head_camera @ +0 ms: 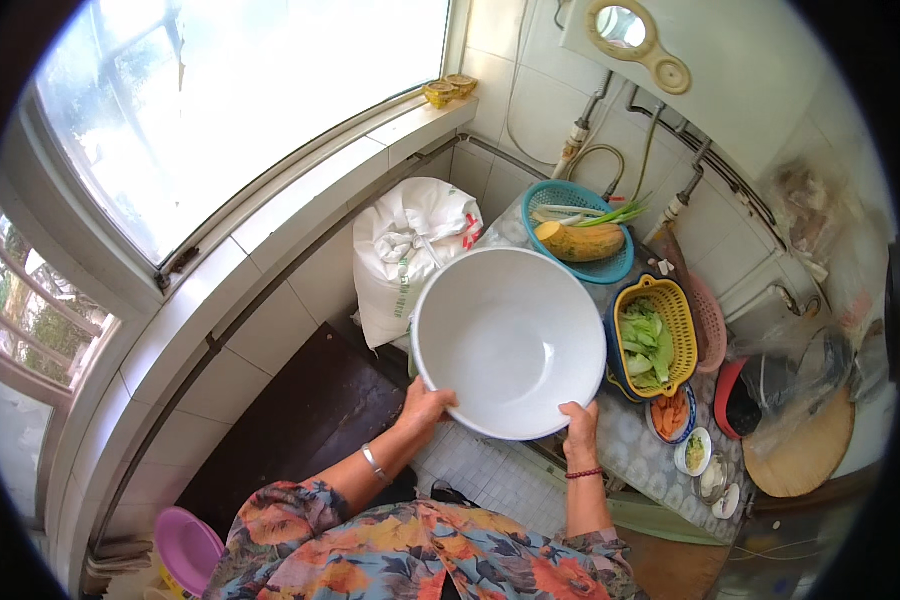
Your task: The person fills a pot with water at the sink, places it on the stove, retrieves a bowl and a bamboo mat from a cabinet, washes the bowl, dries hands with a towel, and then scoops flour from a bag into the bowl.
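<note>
A large, empty white basin (506, 341) is tilted towards me in the middle of the view. My left hand (425, 405) grips its lower left rim, thumb over the edge. At the lower right rim, my right hand (581, 427) holds on in the same way. The fingers beneath the basin are mostly hidden. Behind its left side stands a tied white woven sack (412, 255). To its right is a yellow plastic basket (686, 330) with lettuce (645, 345), set in a dark blue container. A blue colander (544, 202) holds a piece of pumpkin (581, 240) and scallions (615, 215).
Bowls with carrot pieces (669, 414) and chopped scallion or garlic (694, 452) line the patterned counter (630, 457). A round wooden board (802, 442) leans at the right. A dark tabletop (300, 412) lies left, a purple basin (189, 551) lower left. Pipes run along the tiled wall.
</note>
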Tool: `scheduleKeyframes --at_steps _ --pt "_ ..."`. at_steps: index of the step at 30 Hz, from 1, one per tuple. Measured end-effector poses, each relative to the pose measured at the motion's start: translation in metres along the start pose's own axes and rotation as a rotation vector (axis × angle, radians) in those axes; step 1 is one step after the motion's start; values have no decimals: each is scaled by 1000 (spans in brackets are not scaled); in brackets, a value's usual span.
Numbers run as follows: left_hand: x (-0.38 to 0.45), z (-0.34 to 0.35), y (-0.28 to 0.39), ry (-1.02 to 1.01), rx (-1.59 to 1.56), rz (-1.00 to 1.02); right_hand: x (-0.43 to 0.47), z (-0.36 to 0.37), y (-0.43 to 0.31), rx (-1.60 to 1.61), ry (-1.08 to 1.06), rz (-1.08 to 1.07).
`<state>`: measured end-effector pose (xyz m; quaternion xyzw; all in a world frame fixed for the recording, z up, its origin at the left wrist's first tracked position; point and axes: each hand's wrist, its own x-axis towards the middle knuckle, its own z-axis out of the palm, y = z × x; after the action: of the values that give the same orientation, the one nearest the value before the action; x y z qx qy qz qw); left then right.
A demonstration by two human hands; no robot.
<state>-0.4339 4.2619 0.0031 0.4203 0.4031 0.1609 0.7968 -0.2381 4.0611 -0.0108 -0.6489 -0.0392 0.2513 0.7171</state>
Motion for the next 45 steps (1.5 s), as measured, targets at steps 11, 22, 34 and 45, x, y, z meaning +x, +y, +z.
scheduleKeyframes --at_steps 11,22,34,45 --pt "62 -34 33 -396 -80 -229 10 25 -33 -673 297 -354" --pt "222 -100 115 235 532 578 80 209 -154 -848 -608 -1016" --pt "282 -102 149 506 1157 789 218 382 -44 -2180 -1113 -380" --pt "303 -109 161 438 1242 678 238 366 -73 -1782 -636 -580"
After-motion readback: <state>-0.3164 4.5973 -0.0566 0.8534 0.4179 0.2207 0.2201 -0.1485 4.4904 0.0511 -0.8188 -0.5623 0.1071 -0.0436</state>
